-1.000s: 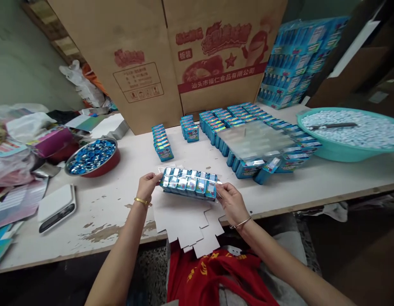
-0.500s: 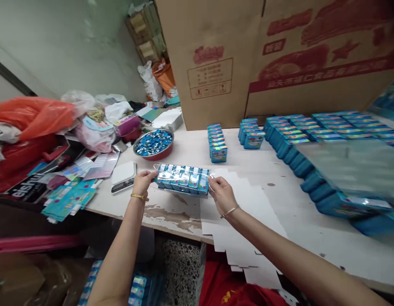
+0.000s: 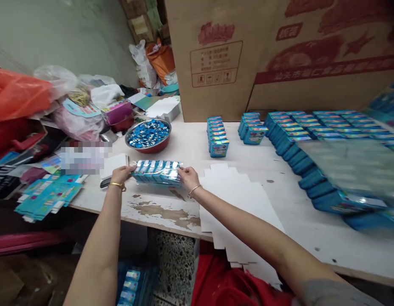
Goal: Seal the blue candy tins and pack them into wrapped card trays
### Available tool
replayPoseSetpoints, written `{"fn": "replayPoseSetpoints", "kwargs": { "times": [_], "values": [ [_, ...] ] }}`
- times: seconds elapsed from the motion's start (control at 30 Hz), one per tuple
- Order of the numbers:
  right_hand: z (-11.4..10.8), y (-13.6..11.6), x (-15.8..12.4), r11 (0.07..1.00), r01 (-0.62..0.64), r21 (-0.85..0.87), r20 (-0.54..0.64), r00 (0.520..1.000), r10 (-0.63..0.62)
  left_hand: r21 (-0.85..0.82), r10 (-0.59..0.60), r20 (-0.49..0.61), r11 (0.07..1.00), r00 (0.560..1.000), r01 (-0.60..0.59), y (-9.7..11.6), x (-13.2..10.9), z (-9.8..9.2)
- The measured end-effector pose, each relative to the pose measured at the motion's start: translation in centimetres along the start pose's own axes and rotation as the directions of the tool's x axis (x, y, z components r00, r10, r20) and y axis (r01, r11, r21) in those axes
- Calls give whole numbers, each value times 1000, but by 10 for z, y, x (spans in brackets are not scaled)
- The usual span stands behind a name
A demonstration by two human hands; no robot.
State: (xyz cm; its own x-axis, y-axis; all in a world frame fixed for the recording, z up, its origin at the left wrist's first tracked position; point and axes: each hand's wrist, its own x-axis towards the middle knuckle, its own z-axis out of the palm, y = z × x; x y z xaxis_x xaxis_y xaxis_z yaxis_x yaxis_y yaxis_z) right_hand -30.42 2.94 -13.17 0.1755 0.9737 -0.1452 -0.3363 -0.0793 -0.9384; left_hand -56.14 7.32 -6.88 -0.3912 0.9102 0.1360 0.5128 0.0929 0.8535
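**Left hand [image 3: 122, 173]:** grasping; fingers curled around the left end of a film-wrapped row of blue boxes [image 3: 157, 172]. Gold bangle [image 3: 116, 185] on the wrist.

**Right hand [image 3: 188, 175]:** grasping the right end of the same row, fingers over the clear film. Thin silver bangle [image 3: 194, 190] on the wrist.

**Item position:** row lies lengthwise between both hands, low over the white worktable [image 3: 161, 219]; contact with the surface cannot be confirmed.

**Adjacent, right:** die-cut white cardboard blank [image 3: 239, 199] flat on the table, overhanging its front edge, just beside the right hand.

**Adjacent, left:** white digital scale [image 3: 114, 165] just beyond the left hand; blurred patch beside it, contents unreadable.

**Behind item:** red bowl [image 3: 148, 148] holding blue foil-wrapped sweets [image 3: 148, 134].

**Table, right:** two short stacks of blue boxes [image 3: 218, 142] and long ranks of blue boxes [image 3: 289, 140], partly under a clear plastic sheet [image 3: 350, 165].

**Table, far left:** loose blue printed cards [image 3: 48, 196] and heaped plastic bags [image 3: 78, 123].

**Background:** large printed cardboard carton [image 3: 212, 59] standing against the table's rear edge.
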Motion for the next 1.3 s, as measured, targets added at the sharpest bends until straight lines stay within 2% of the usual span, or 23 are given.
{"fn": "replayPoseSetpoints", "kwargs": {
  "times": [0.07,0.13,0.2,0.23,0.27,0.3,0.33,0.37,0.4,0.43,0.47,0.5,0.57,0.77,0.83,0.9,0.97,1.03,1.1,1.17,1.2,1.23,1.3],
  "values": [
    [-32,-12,-6,992,80,-92,37,996,-77,98,-25,-75,995,997,32,12,-4,3],
    [-85,-27,-21,920,285,-269,183,953,-242,175,26,-180,985,983,6,30,-23,15],
    [-151,-42,-44,728,513,-455,410,846,-340,245,195,-188,958,963,-146,48,-63,38],
    [-185,-47,-57,613,583,-533,491,803,-337,283,345,-106,910,933,-304,57,-91,53],
    [-217,-49,-72,501,633,-590,568,767,-299,266,476,59,840,878,-473,64,-125,70],
    [-245,-49,-86,393,672,-628,639,733,-234,182,562,266,768,783,-613,69,-162,87],
    [-268,-47,-100,293,703,-648,694,704,-153,67,615,462,695,640,-716,71,-200,104],
    [-287,-42,-112,212,724,-657,726,683,-83,-21,625,611,626,486,-779,71,-236,120],
    [-300,-36,-123,149,733,-664,738,674,-31,-70,609,710,559,353,-826,69,-268,134],
    [-309,-30,-131,103,734,-671,738,675,0,-76,574,768,524,286,-848,65,-295,147],
    [-315,-24,-136,72,729,-681,731,683,9,-69,534,805,515,257,-855,61,-314,157],
    [-319,-20,-138,54,719,-693,720,694,0,-53,499,831,511,247,-858,57,-326,166],
    [-326,-18,-137,43,700,-713,699,714,-37,-35,453,857,525,244,-850,54,-332,182],
    [-363,-27,-128,32,616,-787,609,784,-122,-150,446,882,568,149,-809,81,-311,226],
    [-372,-29,-128,59,590,-805,578,804,-141,-194,453,882,601,131,-775,89,-307,234],
    [-377,-31,-128,128,574,-809,555,817,-156,-240,463,877,652,128,-719,95,-302,238],
    [-379,-34,-129,224,565,-794,537,825,-176,-268,458,874,734,163,-624,101,-296,239],
    [-378,-40,-129,289,566,-772,525,824,-212,-259,434,865,816,251,-516,109,-289,239],
    [-375,-46,-132,300,582,-756,519,812,-267,-248,414,836,870,360,-426,118,-283,240],
    [-371,-49,-134,323,603,-730,518,795,-314,-260,407,805,896,431,-360,124,-280,239],
    [-369,-49,-136,361,607,-708,514,793,-327,-264,397,805,906,441,-332,126,-281,237],
    [-367,-48,-138,417,603,-680,505,798,-330,-260,380,820,914,428,-312,126,-282,234],
    [-366,-43,-140,544,555,-629,461,830,-314,-249,364,870,907,334,-340,124,-289,224]
  ]
}}
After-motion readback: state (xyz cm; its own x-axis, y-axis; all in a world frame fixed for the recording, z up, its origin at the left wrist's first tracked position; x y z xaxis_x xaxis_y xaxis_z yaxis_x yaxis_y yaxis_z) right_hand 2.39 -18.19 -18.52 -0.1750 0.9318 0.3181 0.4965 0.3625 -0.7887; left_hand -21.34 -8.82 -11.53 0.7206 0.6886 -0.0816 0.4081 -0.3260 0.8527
